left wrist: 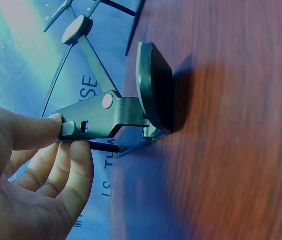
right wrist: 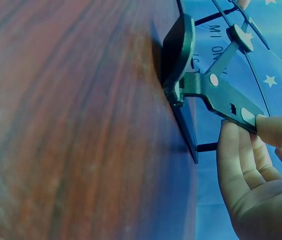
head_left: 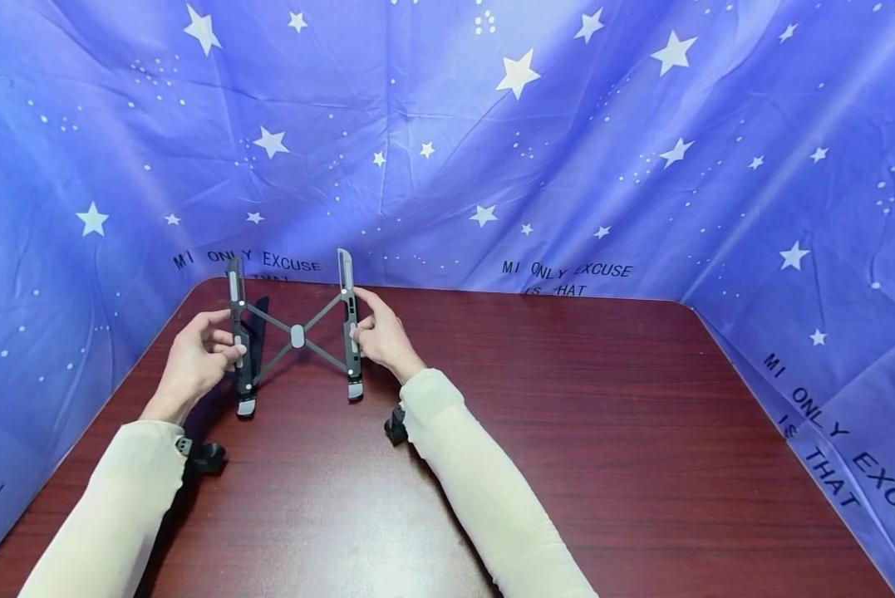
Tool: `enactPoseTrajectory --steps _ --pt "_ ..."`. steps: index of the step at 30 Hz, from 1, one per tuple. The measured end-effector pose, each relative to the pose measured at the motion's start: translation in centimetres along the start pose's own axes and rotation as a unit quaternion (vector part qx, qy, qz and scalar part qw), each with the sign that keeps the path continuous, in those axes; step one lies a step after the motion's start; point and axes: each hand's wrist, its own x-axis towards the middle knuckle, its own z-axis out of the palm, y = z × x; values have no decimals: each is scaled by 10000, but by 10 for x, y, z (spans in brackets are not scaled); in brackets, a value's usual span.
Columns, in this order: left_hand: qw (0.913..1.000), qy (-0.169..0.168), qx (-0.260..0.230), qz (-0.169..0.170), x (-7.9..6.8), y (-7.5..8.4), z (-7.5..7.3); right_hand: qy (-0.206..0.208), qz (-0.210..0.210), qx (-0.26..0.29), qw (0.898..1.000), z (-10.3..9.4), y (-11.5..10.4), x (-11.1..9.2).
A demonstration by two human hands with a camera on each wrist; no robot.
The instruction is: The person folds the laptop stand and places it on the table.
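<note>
A dark folding laptop stand (head_left: 297, 335) stands unfolded on the table, its two side rails joined by crossed bars with a grey oval hub. My left hand (head_left: 196, 357) pinches the left rail (left wrist: 88, 117) between thumb and fingers, the thumb on a light pad. On the other side my right hand (head_left: 383, 336) pinches the right rail (right wrist: 225, 102) in the same way. Both rails tilt up toward the back, and each has an upturned lip at its front end. In the wrist views, the lips sit close to the tabletop.
The reddish-brown wooden table (head_left: 567, 415) reaches back to a blue curtain (head_left: 447, 124) with white stars and printed words, which encloses it at the back and both sides. Black straps with small devices (head_left: 204, 457) hang at both wrists, beside the pale sleeves (head_left: 110, 507).
</note>
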Motion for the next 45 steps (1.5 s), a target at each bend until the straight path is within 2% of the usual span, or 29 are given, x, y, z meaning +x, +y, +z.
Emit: enactPoseTrajectory --steps 3,6,10,14,17,21,30,35,39,41,45 --pt "9998 140 74 121 5 -18 7 1 53 52 10000 -2 2 0" --pt "9998 123 69 105 5 -18 11 -15 92 140 9999 -4 4 -1" --pt "9997 -26 -200 -150 -4 9 10 -22 180 340 9993 -8 5 -1" --pt "9991 -91 -300 -277 -12 35 10 61 199 148 9997 -12 5 -2" --pt "9990 -107 -305 -318 -13 41 11 107 134 -105 9998 -13 5 -4" --pt "9989 -133 -338 -312 -13 40 13 118 46 -194 9997 -15 7 -4" --pt "9983 -84 -477 -332 -13 43 18 -30 -146 543 9984 -20 14 -4" --pt "9972 -51 -680 -307 -9 28 24 -12 -163 608 9980 -23 15 -5" --pt "9977 -34 -627 -260 -7 19 28 -24 -146 630 9979 -26 16 -6" --pt "9981 -92 -560 -229 -9 27 28 -44 -163 624 9979 -27 17 -7" --pt "9981 -151 -520 -300 -13 42 27 -123 -174 740 9970 -34 3 -18"
